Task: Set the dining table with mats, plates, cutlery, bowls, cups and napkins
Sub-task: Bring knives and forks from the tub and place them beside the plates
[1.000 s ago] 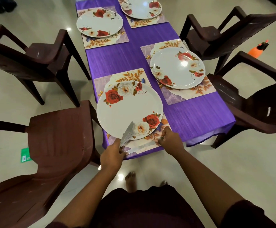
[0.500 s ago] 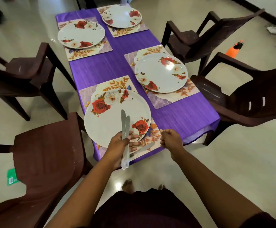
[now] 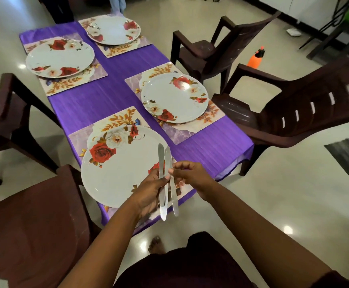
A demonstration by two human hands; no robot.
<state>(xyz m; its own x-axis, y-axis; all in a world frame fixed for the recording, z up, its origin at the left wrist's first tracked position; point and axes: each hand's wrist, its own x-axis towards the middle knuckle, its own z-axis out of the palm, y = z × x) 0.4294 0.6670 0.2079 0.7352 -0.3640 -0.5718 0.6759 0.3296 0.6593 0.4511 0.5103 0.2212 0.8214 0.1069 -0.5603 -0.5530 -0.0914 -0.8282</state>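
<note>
From your head camera, your left hand (image 3: 148, 194) has its grip closed round a small bundle of table knives (image 3: 165, 183), thumb across the handles, blades pointing away from you over the nearest plate (image 3: 115, 169). Your right hand (image 3: 192, 175) has its fingers curled, with the fingertips (image 3: 172, 170) pinching one knife in that bundle, just below its blade. The handle ends hang past the near edge of the surface (image 3: 98, 100).

The surface is long and draped in a purple, faintly ribbed cloth. Four rectangular mats with gold leaf prints lie on it, two on each side, and each carries a round white plate with red and cream roses: the nearest one, one to its right (image 3: 173, 97), a far left one (image 3: 59, 58) and a far right one (image 3: 113, 30). The nearest plate overhangs its mat (image 3: 115, 119) toward you.

Dark brown moulded plastic chairs (image 3: 294, 109) stand along both sides. The floor is glossy pale tile with bright light spots; an orange bottle (image 3: 255, 59) stands on it beyond the right chairs.
</note>
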